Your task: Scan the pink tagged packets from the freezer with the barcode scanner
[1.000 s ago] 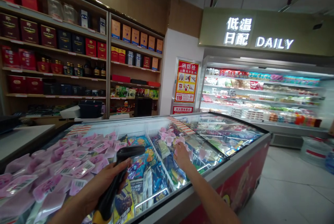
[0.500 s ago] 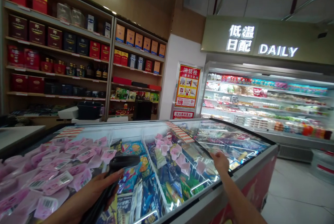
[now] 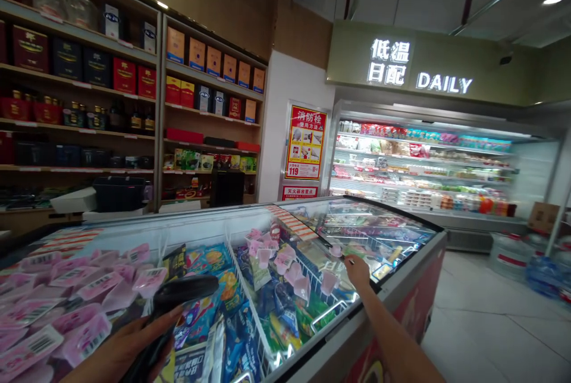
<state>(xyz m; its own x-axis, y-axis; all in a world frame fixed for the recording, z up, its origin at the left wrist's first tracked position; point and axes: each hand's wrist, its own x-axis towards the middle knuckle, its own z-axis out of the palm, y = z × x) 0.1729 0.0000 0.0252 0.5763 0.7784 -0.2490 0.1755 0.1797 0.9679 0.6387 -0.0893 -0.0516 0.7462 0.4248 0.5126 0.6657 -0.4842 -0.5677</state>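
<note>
My left hand [image 3: 134, 335] is wrapped around the handle of a black handheld barcode scanner [image 3: 185, 289], its head pointing right over the open freezer. Below and left of it lie many pink, clear-topped tubs [image 3: 96, 282] with barcode labels. My right hand [image 3: 357, 271] is over the freezer's front side, by the edge of the sliding glass lid, fingers drawn together. Just beyond its fingertips shows a small pink tub [image 3: 335, 250]; whether the fingers touch it or the lid, I cannot tell. More pink tubs [image 3: 294, 273] lie on bagged goods in the middle section.
A wire divider [image 3: 250, 300] splits the chest freezer [image 3: 404, 288]. Blue snack bags [image 3: 241, 335] fill the near section. Boxed goods stand on shelves [image 3: 214, 115] behind, a lit chiller [image 3: 414, 175] at the back right. Large water bottles [image 3: 511, 258] stand on the right floor.
The view has turned right, so everything sits further left. The small pink tub now shows by my right fingertips. My left hand still grips the scanner.
</note>
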